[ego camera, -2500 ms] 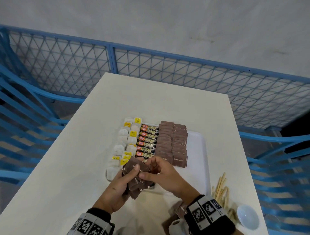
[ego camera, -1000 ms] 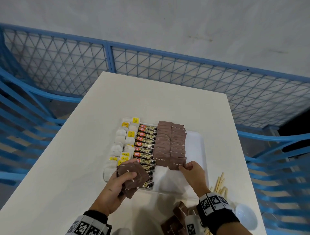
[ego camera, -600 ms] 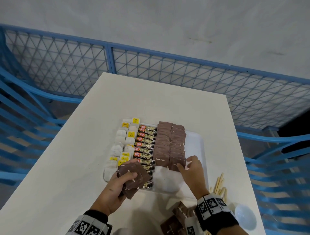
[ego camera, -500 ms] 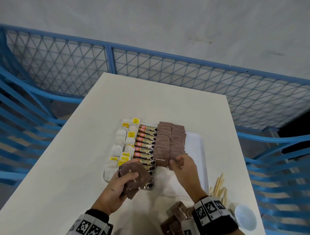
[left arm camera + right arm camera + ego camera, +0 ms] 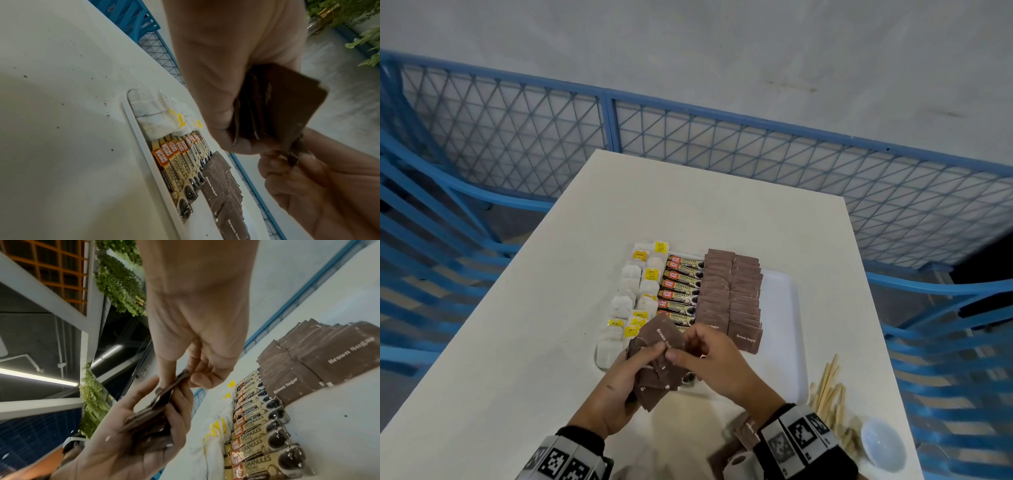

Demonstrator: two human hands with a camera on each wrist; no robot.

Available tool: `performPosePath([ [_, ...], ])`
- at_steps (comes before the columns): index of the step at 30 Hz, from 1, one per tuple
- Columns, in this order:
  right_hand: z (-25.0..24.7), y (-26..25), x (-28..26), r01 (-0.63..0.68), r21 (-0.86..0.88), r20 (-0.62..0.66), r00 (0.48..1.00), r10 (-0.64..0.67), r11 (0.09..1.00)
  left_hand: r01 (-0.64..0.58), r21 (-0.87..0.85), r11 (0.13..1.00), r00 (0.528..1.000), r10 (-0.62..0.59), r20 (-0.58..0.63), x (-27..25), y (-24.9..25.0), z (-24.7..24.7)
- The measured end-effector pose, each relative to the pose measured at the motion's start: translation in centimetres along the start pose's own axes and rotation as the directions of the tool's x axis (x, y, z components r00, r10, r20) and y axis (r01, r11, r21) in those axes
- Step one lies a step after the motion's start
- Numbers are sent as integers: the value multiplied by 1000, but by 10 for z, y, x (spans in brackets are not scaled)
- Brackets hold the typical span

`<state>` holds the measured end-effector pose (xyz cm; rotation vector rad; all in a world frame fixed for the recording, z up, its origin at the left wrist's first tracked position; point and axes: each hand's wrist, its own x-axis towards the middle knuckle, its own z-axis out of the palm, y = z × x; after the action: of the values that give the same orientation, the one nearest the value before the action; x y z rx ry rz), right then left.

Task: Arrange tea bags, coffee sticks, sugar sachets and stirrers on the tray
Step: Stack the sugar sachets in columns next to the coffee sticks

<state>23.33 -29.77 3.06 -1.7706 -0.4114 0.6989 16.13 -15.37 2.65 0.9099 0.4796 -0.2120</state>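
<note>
On the white tray (image 5: 780,308) lie tea bags (image 5: 633,291) at the left, coffee sticks (image 5: 683,287) in the middle and two rows of brown sugar sachets (image 5: 729,294) to their right. Over the tray's near edge my left hand (image 5: 626,377) grips a bundle of brown sugar sachets (image 5: 657,359). My right hand (image 5: 686,347) pinches the edge of one sachet in that bundle (image 5: 152,415), thumb against fingers. Wooden stirrers (image 5: 828,390) lie in a loose heap on the table right of the tray. The tray's right strip is bare.
A few loose brown sachets (image 5: 743,442) lie at the table's near edge by my right wrist. A small white bowl (image 5: 883,445) sits at the near right corner. A blue mesh fence (image 5: 688,137) surrounds the white table (image 5: 517,342).
My right hand set a sachet at the near end of the right sugar row, then came back left to the bundle and now pinches a sachet there. The left hand stayed put.
</note>
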Motion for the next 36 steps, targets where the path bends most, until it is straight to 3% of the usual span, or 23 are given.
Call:
performPosePath([
  [6, -7, 4, 2, -60, 136, -8, 998, 61, 989, -8, 21, 1000, 1000, 8, -8, 3, -2, -3],
  [11, -17, 2, 3, -32, 201, -150, 987, 63, 979, -19, 15, 1000, 1000, 19, -19, 3, -1, -1],
  [15, -37, 10, 6, -35, 254, -300, 947, 113, 966, -15, 21, 1000, 999, 15, -43, 3, 0, -7],
  [17, -48, 18, 8, -68, 214, -361, 922, 144, 974, -17, 24, 1000, 999, 18, -51, 3, 2, -9],
  [21, -65, 40, 11, -153, -68, -444, 889, 108, 986, -22, 29, 999, 996, 25, -90, 4, 3, -15],
  [29, -67, 55, 22, -191, -465, -265, 962, 70, 865, 16, 67, 998, 992, -7, -127, 6, 1, -18],
  [36, -62, 62, 36, -270, -473, -334, 936, 113, 838, 21, 61, 998, 991, -13, -133, 5, 3, -16],
])
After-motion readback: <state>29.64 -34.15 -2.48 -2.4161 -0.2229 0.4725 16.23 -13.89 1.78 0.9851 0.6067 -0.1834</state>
